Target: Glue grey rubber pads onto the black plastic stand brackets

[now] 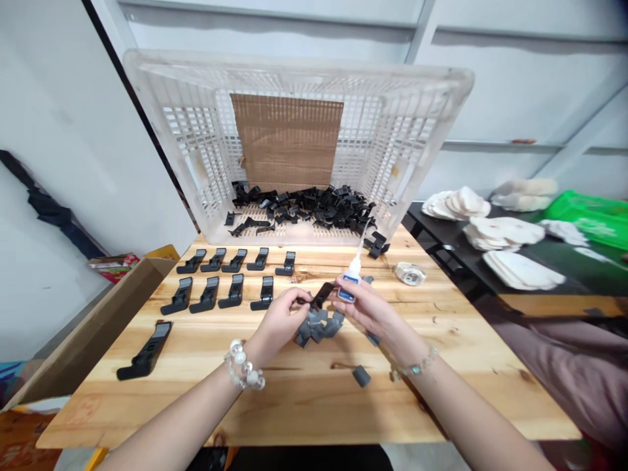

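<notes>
Far left: spare black clip (144, 351) flat on pine table (304, 409)
Rows: nine black clips (230, 291), two rows, left of hands
Left hand (282, 320): fingers pinching held black clip (321, 296)
Below hands: grey rubber blocks (318, 326), small heap
Right hand (366, 307): pinching white glue bottle (349, 281), nozzle up, just beside held clip
Behind: tilted white plastic crate (294, 65), heaped black clips (304, 208) inside
Right: wristwatch (409, 273) on table; white pads (505, 232) on dark bench (441, 222)
</notes>
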The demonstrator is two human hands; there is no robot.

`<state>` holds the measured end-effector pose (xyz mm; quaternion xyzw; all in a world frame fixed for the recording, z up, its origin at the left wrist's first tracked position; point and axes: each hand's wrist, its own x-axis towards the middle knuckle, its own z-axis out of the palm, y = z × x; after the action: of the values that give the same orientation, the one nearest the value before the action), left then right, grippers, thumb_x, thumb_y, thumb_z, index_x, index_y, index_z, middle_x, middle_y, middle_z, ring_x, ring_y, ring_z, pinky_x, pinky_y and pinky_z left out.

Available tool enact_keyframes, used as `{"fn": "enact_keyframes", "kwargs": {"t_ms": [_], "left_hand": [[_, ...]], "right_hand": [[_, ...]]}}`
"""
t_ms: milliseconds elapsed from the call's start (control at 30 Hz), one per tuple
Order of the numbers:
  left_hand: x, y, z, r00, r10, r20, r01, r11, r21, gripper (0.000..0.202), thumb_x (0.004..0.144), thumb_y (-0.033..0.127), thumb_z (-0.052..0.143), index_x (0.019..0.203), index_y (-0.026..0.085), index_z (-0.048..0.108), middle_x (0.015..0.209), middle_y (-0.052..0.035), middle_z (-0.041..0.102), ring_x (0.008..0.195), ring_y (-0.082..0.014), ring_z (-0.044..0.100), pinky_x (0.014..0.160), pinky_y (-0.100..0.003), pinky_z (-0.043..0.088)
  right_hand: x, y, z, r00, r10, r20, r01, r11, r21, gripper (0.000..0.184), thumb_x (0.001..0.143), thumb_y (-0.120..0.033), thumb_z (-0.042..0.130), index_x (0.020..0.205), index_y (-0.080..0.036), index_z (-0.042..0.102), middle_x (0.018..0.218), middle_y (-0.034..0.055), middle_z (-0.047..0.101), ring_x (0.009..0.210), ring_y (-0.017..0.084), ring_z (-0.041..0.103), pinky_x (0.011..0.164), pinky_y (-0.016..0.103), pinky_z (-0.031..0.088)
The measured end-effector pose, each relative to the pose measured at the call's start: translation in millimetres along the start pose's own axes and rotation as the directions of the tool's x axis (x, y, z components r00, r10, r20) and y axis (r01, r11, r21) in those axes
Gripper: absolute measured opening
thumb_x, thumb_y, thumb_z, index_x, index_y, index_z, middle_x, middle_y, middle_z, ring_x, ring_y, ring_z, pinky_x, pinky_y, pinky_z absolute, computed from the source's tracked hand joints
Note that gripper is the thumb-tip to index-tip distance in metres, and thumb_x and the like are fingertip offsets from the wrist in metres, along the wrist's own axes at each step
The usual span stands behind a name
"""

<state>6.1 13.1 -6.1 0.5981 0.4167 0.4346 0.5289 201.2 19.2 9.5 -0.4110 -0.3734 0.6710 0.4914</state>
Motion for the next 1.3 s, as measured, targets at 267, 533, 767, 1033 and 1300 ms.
{"fn": "enact_keyframes", "kwargs": {"t_ms": [267, 533, 767, 1033, 1300], "left_hand": [[-12, 13, 8.3, 0.939, -0.169, 0.301, 0.217, 0.967, -0.134, 0.016, 0.081, 0.024, 0.061, 0.096, 0.019, 0.060, 0.087, -0.0037, 0.064, 0.071, -0.0152, 0.062, 0.061, -0.025, 0.051], [-17, 16, 5.7, 0.738, -0.379, 0.558, 0.590, 0.763, -0.262, 0.040, 0.079, 0.048, 0.070, 0.099, 0.015, 0.061, 0.085, -0.0097, 0.070, 0.080, -0.0213, 0.069, 0.076, -0.035, 0.054], [-19, 33, -10.2, 0.520, -0.184, 0.834, 0.666, 0.699, -0.261, 0.071, 0.076, 0.067, 0.062, 0.124, 0.014, 0.062, 0.127, -0.0193, 0.062, 0.123, -0.0345, 0.055, 0.092, -0.043, 0.050], [-16, 18, 8.2, 0.742, -0.372, 0.557, 0.617, 0.704, -0.352, 0.023, 0.085, 0.032, 0.063, 0.094, 0.012, 0.070, 0.077, -0.0071, 0.067, 0.066, -0.0161, 0.064, 0.066, -0.027, 0.052], [-9, 14, 2.5, 0.870, -0.412, 0.270, 0.493, 0.719, -0.490, 0.021, 0.086, 0.029, 0.056, 0.081, 0.012, 0.067, 0.070, -0.0048, 0.065, 0.061, -0.0129, 0.059, 0.057, -0.022, 0.047]], "right_hand": [[-4, -11, -1, 0.999, -0.027, -0.023, 0.025, 0.995, -0.099, 0.036, 0.060, -0.038, 0.085, 0.073, -0.016, 0.061, 0.072, 0.0014, 0.064, 0.068, 0.012, 0.058, 0.066, 0.025, 0.048], [-4, -9, -1, 0.995, -0.097, 0.003, 0.094, 0.950, -0.298, 0.032, 0.054, -0.028, 0.087, 0.067, -0.016, 0.059, 0.071, 0.0005, 0.064, 0.069, 0.015, 0.056, 0.070, 0.029, 0.043], [-17, -8, 7, 0.978, -0.094, 0.186, 0.172, 0.872, -0.459, 0.022, 0.071, -0.031, 0.077, 0.077, -0.018, 0.060, 0.079, 0.0021, 0.066, 0.073, 0.016, 0.059, 0.071, 0.029, 0.047], [-11, -15, -1, 0.981, -0.100, 0.165, 0.163, 0.883, -0.439, 0.028, 0.074, -0.042, 0.072, 0.074, -0.018, 0.058, 0.070, 0.0014, 0.061, 0.063, 0.013, 0.054, 0.062, 0.027, 0.046], [12, -11, -41, 0.989, 0.038, 0.145, 0.064, 0.770, -0.635, 0.020, 0.054, -0.012, 0.072, 0.072, -0.017, 0.066, 0.073, 0.0017, 0.066, 0.066, 0.016, 0.056, 0.062, 0.027, 0.045]]}}
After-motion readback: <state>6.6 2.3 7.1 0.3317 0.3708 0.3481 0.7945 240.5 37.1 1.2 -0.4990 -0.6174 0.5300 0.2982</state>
